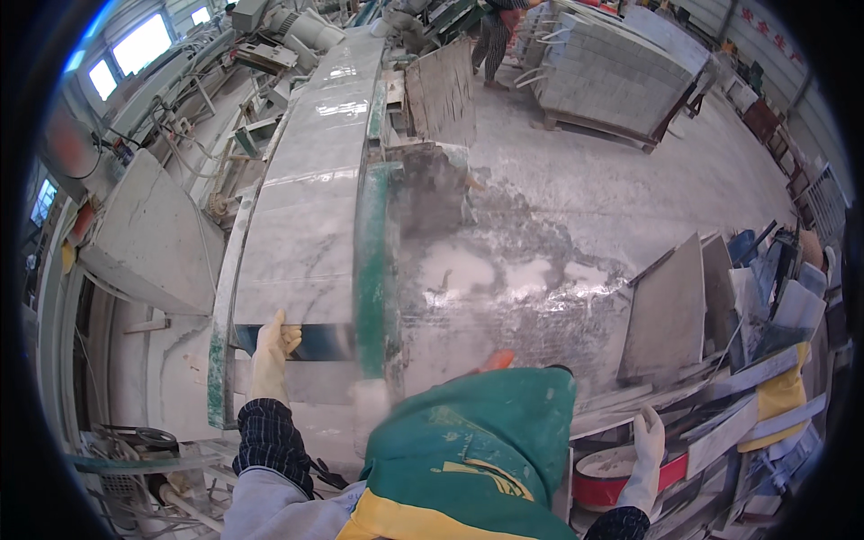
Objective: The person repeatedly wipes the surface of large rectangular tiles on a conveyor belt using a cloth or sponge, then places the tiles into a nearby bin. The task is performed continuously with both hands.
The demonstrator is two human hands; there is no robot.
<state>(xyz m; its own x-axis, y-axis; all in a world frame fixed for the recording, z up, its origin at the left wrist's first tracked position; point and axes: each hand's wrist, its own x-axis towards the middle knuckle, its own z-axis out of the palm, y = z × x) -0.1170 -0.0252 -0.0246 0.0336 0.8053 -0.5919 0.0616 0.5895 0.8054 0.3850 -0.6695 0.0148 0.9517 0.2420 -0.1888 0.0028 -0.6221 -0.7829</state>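
Observation:
A grey-white veined marble slab (297, 270) lies on a long conveyor bed in front of me. At its near edge is my left hand (274, 351) in a cream rubber glove, its index finger on the top and the other fingers curled at the edge. Just below that edge a dark roller (322, 343) shows in a gap. Off to the right hangs my right hand (644, 459), also gloved, with fingers stretched out and nothing visible in them. Beside it stands a red round tub (598, 490) with whitish contents.
A green rail (372, 270) borders the conveyor on the right. Stone offcuts (666, 310) lean and pile up at the right. Farther back, a person (493, 40) stands near a pallet stack of stone blocks (603, 67). Wet patches cover the floor (531, 270). My green apron (477, 441) hangs below.

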